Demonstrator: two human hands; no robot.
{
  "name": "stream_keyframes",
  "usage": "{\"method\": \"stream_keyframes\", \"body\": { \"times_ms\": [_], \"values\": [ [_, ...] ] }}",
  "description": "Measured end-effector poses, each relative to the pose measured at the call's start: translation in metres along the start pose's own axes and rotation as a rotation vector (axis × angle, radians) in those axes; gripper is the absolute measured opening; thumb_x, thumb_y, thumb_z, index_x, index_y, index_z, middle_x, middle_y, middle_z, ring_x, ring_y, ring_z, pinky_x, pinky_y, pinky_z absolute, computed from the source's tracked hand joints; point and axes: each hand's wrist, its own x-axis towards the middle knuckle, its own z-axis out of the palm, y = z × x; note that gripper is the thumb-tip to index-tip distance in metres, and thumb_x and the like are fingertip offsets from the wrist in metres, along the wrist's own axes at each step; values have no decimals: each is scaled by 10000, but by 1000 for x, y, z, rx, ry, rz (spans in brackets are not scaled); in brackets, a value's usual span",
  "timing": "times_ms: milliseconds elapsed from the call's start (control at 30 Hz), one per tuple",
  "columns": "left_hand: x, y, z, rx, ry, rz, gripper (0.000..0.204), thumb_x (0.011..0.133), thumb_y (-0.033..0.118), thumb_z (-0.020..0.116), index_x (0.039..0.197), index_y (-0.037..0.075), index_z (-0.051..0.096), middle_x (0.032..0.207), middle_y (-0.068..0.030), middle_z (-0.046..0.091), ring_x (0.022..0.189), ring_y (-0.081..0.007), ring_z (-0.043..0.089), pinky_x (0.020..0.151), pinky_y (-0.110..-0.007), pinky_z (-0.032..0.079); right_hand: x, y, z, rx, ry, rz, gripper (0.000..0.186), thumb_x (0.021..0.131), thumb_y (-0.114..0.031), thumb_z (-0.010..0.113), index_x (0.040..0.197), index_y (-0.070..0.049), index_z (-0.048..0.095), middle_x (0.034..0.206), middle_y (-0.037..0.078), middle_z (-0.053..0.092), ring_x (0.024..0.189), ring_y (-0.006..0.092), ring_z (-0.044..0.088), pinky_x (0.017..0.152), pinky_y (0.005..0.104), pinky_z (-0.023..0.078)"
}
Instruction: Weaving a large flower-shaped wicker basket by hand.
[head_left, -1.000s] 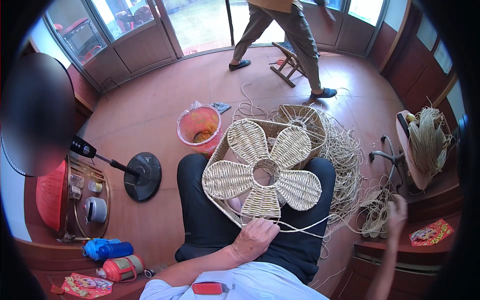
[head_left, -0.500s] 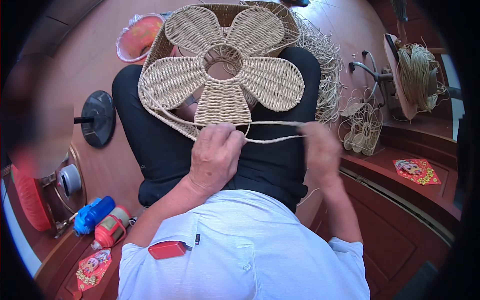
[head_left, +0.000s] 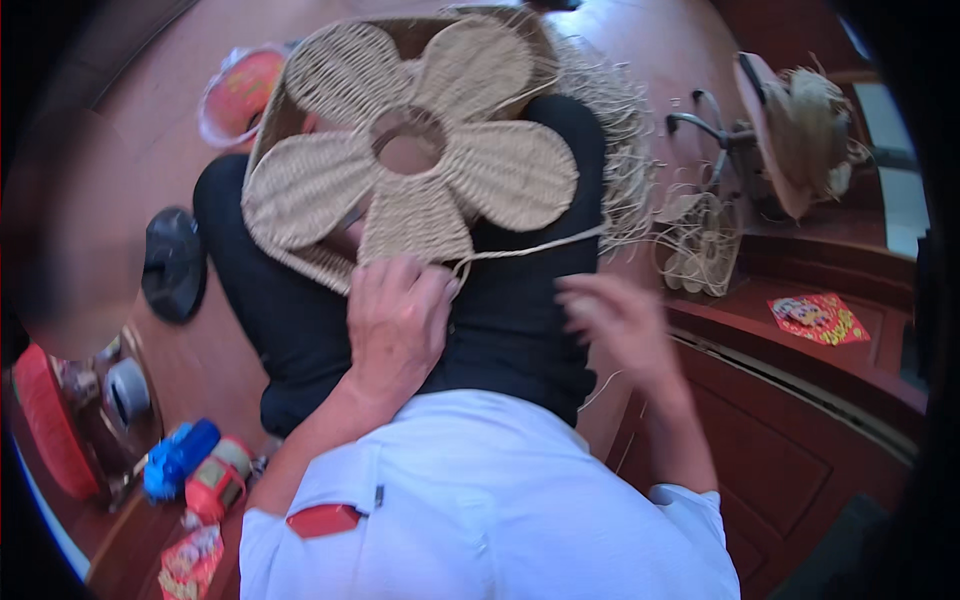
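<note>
A woven straw flower [head_left: 506,176] with several petals and a round hole in its middle lies over my lap. My left hand [head_left: 392,318] is closed on the tip of its nearest petal, with the fingertips partly hidden. From beside that hand a pale straw cord [head_left: 540,245] runs rightward across my dark trouser leg. Apart from the cord, my right hand [head_left: 625,325] hovers over the right thigh, blurred, its fingers stretched out and holding nothing that I can see. Beneath the flower is a woven basket [head_left: 262,238], mostly covered by the petals.
Loose straw strands [head_left: 620,150] pile beyond my right leg. Farther right are a wire flower frame [head_left: 705,240] and a bundle of cord [head_left: 808,130] on a tipped stool. A red bucket [head_left: 243,95] stands far left; blue [head_left: 182,460] and red [head_left: 218,482] bottles are near left.
My right hand has let go of the cord and dropped slightly lower and left. The view has shifted, so the flower appears farther left. My left hand keeps its hold on the petal.
</note>
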Motion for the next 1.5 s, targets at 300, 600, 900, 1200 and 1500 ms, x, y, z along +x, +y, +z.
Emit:
{"method": "stream_keyframes", "body": {
  "times_ms": [300, 600, 900, 1200, 1500],
  "values": [
    [-2, 8, -13, 17, -122, 18, 149, 909, 170, 831, 1028, 97, 778, 974, -93, 591, 972, -320, 585, 871, -468, 425, 73, 33, 130, 824, -390, 41, 548, 1116, -113, 592, 1619, 68, 471, 1161, 31, 661, 814, 57, 637, 688, 210, 559],
    [-4, 13, 3, -21, -16, 127, 184, 891, 62, 827, 1034, 78, 712, 998, -121, 592, 987, -337, 595, 881, -489, 480, 59, 33, 81, 1423, -468, 328, 441, 1107, -129, 575, 1532, -16, 552, 902, -51, 502, 652, 40, 436, 553, 208, 379],
    [4, 3, 15, 23, -99, 188, 127, 935, 82, 801, 1016, 67, 704, 963, -137, 615, 931, -363, 623, 820, -482, 502, 43, 170, -184, 907, 548, 294, 294, 938, 4, 700, 1219, -82, 701, 763, -70, 584, 483, -2, 392, 381, 206, 266],
    [9, -6, 19, -241, 28, 102, 135, 920, 93, 792, 968, 73, 667, 931, -114, 594, 902, -330, 623, 792, -456, 503, -96, 301, -402, 902, 1045, 286, 171, 1041, -96, 722, 1194, -36, 676, 914, 19, 691, 656, 90, 633, 489, 216, 489],
    [3, -5, -6, -154, 74, -87, 146, 876, 41, 805, 913, 52, 665, 872, -114, 613, 847, -344, 646, 757, -466, 502, 0, 23, -15, -217, 354, -318, 306, 1028, -58, 737, 1330, -52, 788, 1232, 63, 790, 1095, 130, 718, 955, 300, 577]
  ]
}}
